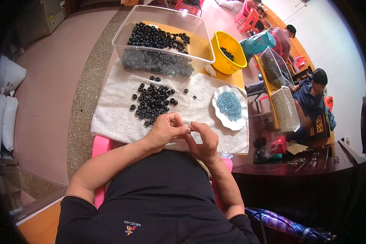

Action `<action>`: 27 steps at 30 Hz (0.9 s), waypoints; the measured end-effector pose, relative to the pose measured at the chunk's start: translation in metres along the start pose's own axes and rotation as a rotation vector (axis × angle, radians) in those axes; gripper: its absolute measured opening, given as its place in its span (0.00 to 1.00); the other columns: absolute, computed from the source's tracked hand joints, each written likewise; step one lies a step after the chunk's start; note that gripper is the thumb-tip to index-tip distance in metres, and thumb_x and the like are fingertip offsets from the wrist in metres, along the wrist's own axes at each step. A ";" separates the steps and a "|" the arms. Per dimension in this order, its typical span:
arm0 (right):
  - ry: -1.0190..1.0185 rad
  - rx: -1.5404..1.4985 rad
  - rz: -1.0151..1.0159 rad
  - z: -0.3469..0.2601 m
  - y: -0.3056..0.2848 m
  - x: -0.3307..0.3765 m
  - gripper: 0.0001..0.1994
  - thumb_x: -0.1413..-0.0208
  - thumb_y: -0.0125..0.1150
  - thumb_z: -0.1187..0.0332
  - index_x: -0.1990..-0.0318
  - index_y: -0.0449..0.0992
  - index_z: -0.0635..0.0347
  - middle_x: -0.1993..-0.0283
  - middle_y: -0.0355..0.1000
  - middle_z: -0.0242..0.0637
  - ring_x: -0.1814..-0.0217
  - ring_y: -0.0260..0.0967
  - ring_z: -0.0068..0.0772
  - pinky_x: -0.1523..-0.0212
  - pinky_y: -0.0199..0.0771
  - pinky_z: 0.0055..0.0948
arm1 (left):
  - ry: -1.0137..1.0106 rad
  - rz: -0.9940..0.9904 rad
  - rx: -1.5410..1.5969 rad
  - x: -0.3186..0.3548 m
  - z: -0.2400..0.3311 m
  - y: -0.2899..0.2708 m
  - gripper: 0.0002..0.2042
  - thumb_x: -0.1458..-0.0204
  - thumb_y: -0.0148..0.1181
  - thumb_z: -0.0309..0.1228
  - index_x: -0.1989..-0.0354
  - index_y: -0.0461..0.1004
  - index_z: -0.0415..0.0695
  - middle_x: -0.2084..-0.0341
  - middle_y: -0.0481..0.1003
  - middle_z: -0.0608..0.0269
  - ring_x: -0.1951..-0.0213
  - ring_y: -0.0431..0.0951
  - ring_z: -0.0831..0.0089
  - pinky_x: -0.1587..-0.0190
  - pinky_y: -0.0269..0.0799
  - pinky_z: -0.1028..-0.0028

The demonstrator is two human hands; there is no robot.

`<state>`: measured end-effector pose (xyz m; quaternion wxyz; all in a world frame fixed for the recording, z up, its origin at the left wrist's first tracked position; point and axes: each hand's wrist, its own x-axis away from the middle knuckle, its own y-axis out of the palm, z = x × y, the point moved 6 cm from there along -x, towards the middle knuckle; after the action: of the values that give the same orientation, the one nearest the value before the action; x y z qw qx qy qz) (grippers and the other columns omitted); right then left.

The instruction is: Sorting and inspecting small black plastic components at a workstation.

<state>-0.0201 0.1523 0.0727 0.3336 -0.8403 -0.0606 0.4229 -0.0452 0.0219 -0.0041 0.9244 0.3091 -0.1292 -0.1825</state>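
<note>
My left hand [166, 129] and my right hand [204, 142] meet fingertip to fingertip over the near edge of a white towel [116, 97]. Both are closed in a pinch; whatever they hold is too small and too covered to make out. Just beyond my left hand lies a loose pile of round black bead-like pieces with holes [152, 101]. Two single black pieces lie apart to the right of the pile. A white scalloped dish [216, 116] with many tiny clear blue pieces [229, 105] stands on the towel, right of my right hand.
Behind the pile stands a clear plastic bin [203, 51] partly filled with black pieces. Right of it is a yellow tub [216, 57] with several more. Other people work at a table on the right, near a white perforated basket [284, 110]. White sacks [9, 122] stand far left.
</note>
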 end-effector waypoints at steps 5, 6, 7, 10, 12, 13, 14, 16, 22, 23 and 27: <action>-0.022 0.003 -0.006 -0.001 0.001 -0.001 0.18 0.59 0.71 0.80 0.58 0.74 0.62 0.67 0.75 0.43 0.68 0.75 0.43 0.68 0.76 0.34 | -0.030 -0.011 -0.044 -0.002 -0.001 0.000 0.07 0.45 0.63 0.22 0.67 0.68 0.41 0.70 0.78 0.61 0.66 0.81 0.73 0.62 0.80 0.74; -0.020 0.002 -0.008 0.000 0.001 0.000 0.18 0.59 0.71 0.80 0.58 0.74 0.62 0.67 0.75 0.43 0.68 0.75 0.42 0.68 0.76 0.34 | -0.029 -0.015 -0.045 -0.002 -0.001 0.000 0.07 0.45 0.63 0.22 0.67 0.68 0.41 0.70 0.78 0.61 0.66 0.81 0.73 0.62 0.80 0.74; -0.021 0.006 -0.005 0.001 0.001 -0.001 0.18 0.59 0.71 0.80 0.58 0.74 0.62 0.67 0.75 0.43 0.68 0.75 0.42 0.68 0.76 0.34 | -0.039 -0.004 -0.012 -0.002 -0.001 -0.001 0.07 0.45 0.63 0.22 0.67 0.68 0.41 0.69 0.77 0.61 0.66 0.80 0.73 0.62 0.80 0.74; 0.000 0.009 0.014 0.003 -0.001 -0.002 0.18 0.60 0.71 0.80 0.58 0.74 0.62 0.68 0.75 0.42 0.68 0.75 0.42 0.68 0.76 0.33 | -0.046 0.004 0.035 0.000 0.002 0.002 0.07 0.45 0.63 0.23 0.67 0.69 0.41 0.68 0.77 0.62 0.65 0.80 0.73 0.61 0.80 0.74; 0.007 0.014 0.000 0.003 -0.001 -0.003 0.20 0.61 0.73 0.80 0.57 0.74 0.65 0.67 0.76 0.43 0.67 0.76 0.42 0.67 0.75 0.33 | -0.043 0.001 0.051 0.001 0.003 0.003 0.07 0.45 0.63 0.23 0.67 0.69 0.41 0.68 0.76 0.62 0.64 0.80 0.73 0.60 0.80 0.74; 0.003 0.017 0.002 0.002 -0.001 -0.003 0.20 0.61 0.73 0.80 0.57 0.74 0.65 0.67 0.76 0.43 0.67 0.76 0.42 0.67 0.75 0.33 | -0.042 -0.003 0.030 0.000 0.002 0.002 0.07 0.45 0.63 0.24 0.67 0.69 0.40 0.68 0.76 0.62 0.63 0.80 0.73 0.59 0.80 0.74; 0.016 0.011 -0.006 0.002 -0.001 -0.003 0.21 0.61 0.72 0.80 0.56 0.73 0.65 0.67 0.76 0.43 0.67 0.76 0.41 0.67 0.75 0.33 | -0.041 -0.008 0.009 -0.001 0.001 0.001 0.07 0.45 0.63 0.24 0.67 0.69 0.40 0.68 0.76 0.63 0.63 0.80 0.73 0.58 0.80 0.73; 0.025 0.012 -0.010 0.002 -0.002 -0.003 0.21 0.60 0.72 0.80 0.55 0.73 0.65 0.67 0.76 0.43 0.67 0.77 0.40 0.68 0.75 0.32 | -0.042 -0.008 -0.013 -0.001 0.000 0.001 0.07 0.44 0.63 0.24 0.66 0.69 0.40 0.68 0.75 0.63 0.63 0.80 0.72 0.58 0.81 0.73; 0.156 -0.113 -0.056 0.009 -0.011 -0.008 0.18 0.58 0.71 0.81 0.57 0.75 0.65 0.68 0.74 0.41 0.67 0.75 0.32 0.65 0.77 0.27 | -0.060 0.021 0.010 0.000 0.000 0.003 0.06 0.43 0.62 0.25 0.64 0.70 0.39 0.66 0.75 0.62 0.63 0.80 0.72 0.56 0.81 0.72; 0.192 -0.143 -0.055 0.014 -0.015 -0.009 0.16 0.55 0.70 0.81 0.57 0.76 0.66 0.67 0.72 0.39 0.67 0.74 0.28 0.65 0.76 0.24 | -0.078 0.028 0.038 0.001 0.002 0.005 0.06 0.43 0.62 0.25 0.64 0.70 0.39 0.66 0.75 0.62 0.63 0.79 0.72 0.56 0.81 0.72; 0.288 -0.175 -0.026 0.031 -0.027 -0.007 0.16 0.52 0.68 0.82 0.53 0.75 0.67 0.66 0.72 0.35 0.65 0.73 0.22 0.64 0.75 0.21 | -0.092 0.047 0.038 0.000 0.000 0.004 0.07 0.43 0.61 0.26 0.62 0.70 0.39 0.66 0.75 0.61 0.63 0.80 0.72 0.56 0.80 0.71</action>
<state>-0.0430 0.1863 0.0814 0.2700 -0.9172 -0.0597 0.2869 -0.0442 0.0247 -0.0020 0.9155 0.3146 -0.1824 -0.1722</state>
